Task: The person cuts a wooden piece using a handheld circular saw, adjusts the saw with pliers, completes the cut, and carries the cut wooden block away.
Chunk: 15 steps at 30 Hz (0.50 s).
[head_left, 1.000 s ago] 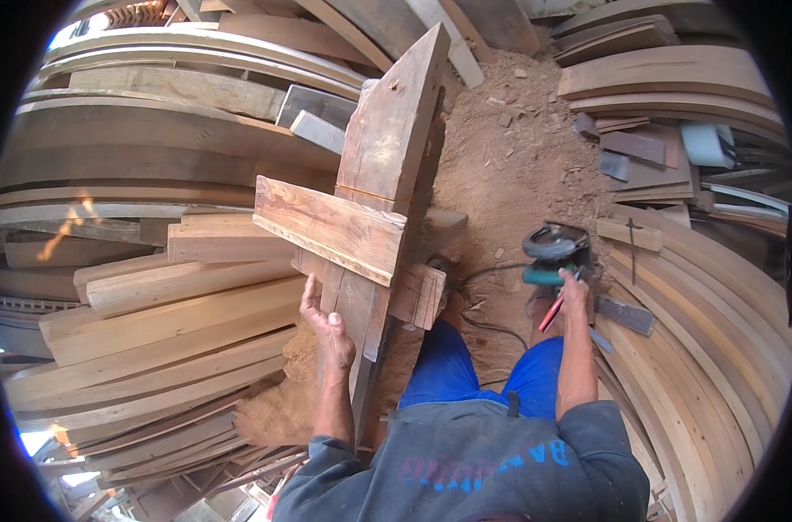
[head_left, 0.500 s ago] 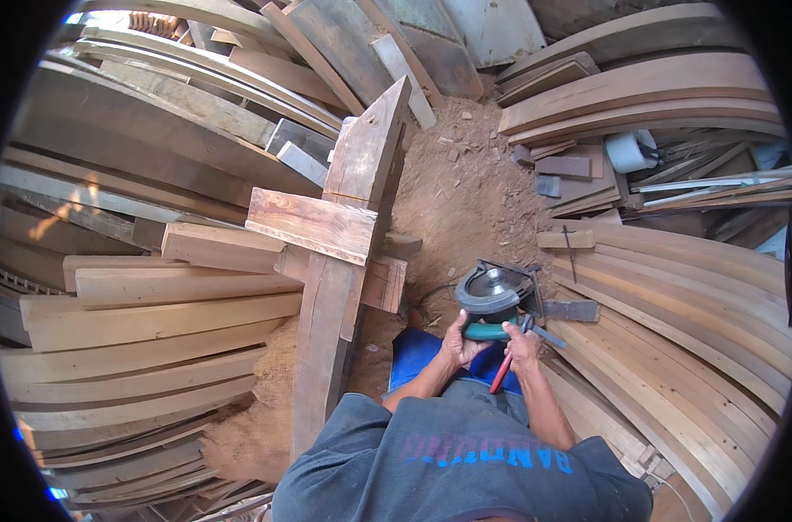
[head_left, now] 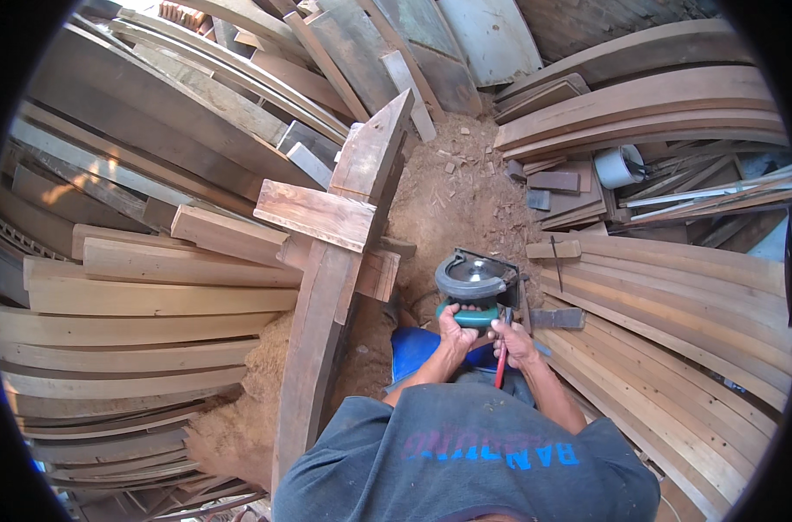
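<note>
A circular saw (head_left: 474, 280) with a green body and a bare round blade is over my lap, blade side showing. My left hand (head_left: 455, 331) is closed on the saw's green handle. In my right hand (head_left: 515, 344), closed just beside the saw, is a slim red-handled tool (head_left: 500, 369); its greyish upper end points toward the saw, and its exact kind is not clear. Left of the saw, a long dark timber beam (head_left: 313, 331) runs away from me. A short board (head_left: 316, 214) lies across it.
Stacked planks (head_left: 152, 313) fill the left side, and curved boards (head_left: 639, 109) rise at the far right. More long planks (head_left: 674, 348) lie close at my right. Sawdust and wood chips (head_left: 452, 187) cover the ground ahead. A white bucket (head_left: 620, 167) lies among offcuts.
The saw has shifted a little left and away from me in the picture, with my left hand on its handle. My right hand has moved slightly left, and the red-handled tool stands more upright.
</note>
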Available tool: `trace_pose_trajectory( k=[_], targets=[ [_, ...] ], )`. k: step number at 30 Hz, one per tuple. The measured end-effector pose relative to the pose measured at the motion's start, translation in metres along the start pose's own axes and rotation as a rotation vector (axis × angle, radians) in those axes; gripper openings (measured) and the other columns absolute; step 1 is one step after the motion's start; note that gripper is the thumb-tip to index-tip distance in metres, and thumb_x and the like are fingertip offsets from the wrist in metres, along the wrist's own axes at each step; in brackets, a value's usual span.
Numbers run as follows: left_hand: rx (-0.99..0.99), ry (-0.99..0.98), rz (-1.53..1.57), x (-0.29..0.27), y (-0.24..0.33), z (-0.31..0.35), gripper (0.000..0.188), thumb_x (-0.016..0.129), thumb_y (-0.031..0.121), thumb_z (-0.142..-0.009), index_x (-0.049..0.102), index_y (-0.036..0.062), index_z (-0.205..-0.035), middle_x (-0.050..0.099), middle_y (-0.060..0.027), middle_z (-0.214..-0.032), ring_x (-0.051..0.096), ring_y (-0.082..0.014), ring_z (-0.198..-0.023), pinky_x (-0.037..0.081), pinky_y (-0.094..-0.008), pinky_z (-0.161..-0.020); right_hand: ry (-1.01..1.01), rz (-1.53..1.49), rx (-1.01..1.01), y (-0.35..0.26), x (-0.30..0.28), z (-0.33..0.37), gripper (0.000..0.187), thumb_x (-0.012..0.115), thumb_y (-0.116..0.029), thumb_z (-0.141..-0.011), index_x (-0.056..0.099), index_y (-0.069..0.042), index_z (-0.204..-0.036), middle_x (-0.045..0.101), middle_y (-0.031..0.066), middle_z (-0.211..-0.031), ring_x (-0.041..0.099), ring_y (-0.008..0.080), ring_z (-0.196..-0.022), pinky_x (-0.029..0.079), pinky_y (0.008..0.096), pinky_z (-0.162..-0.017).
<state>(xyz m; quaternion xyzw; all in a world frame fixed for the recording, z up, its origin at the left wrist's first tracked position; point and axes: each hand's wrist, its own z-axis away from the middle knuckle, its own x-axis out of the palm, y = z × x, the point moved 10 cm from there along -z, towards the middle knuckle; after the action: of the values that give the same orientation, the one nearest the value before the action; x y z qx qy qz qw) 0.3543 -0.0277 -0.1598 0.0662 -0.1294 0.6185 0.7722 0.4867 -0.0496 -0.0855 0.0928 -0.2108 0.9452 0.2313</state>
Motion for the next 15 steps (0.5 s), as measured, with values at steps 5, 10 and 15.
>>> trace_pose_trajectory(
  k=[5,10,15],
  targets=[
    [0.069,-0.034,-0.176,0.032,0.025,0.011,0.014,0.058,0.016,-0.076,0.047,0.0079,-0.075,0.048,-0.0055,-0.071,0.05,-0.0228,-0.067,0.054,-0.0444,-0.078,0.035,0.2,-0.112,0.025,-0.034,0.019,0.059,0.062,-0.009,-0.091,0.036,-0.001,-0.144,0.056,0.0039,-0.081,0.055,0.0126,-0.061,0.049,0.0294,-0.05],
    [0.088,-0.191,-0.124,0.039,0.047,-0.011,0.008,0.058,0.013,-0.075,0.051,0.0095,-0.076,0.049,-0.0023,-0.071,0.05,-0.0202,-0.067,0.05,-0.0395,-0.071,0.153,0.187,0.097,0.029,-0.062,0.03,0.048,0.059,-0.005,-0.093,0.037,-0.001,-0.136,0.06,0.0102,-0.091,0.063,0.0188,-0.069,0.059,0.0358,-0.058],
    [0.105,-0.252,-0.132,0.039,0.047,-0.008,0.01,0.056,0.011,-0.074,0.055,0.0088,-0.083,0.05,-0.0013,-0.073,0.053,-0.0198,-0.07,0.05,-0.039,-0.071,0.012,-0.021,-0.103,-0.032,-0.047,0.069,0.037,0.052,-0.013,-0.1,0.036,-0.001,-0.13,0.067,0.0208,-0.105,0.072,0.0253,-0.078,0.061,0.0341,-0.057]
  ],
)
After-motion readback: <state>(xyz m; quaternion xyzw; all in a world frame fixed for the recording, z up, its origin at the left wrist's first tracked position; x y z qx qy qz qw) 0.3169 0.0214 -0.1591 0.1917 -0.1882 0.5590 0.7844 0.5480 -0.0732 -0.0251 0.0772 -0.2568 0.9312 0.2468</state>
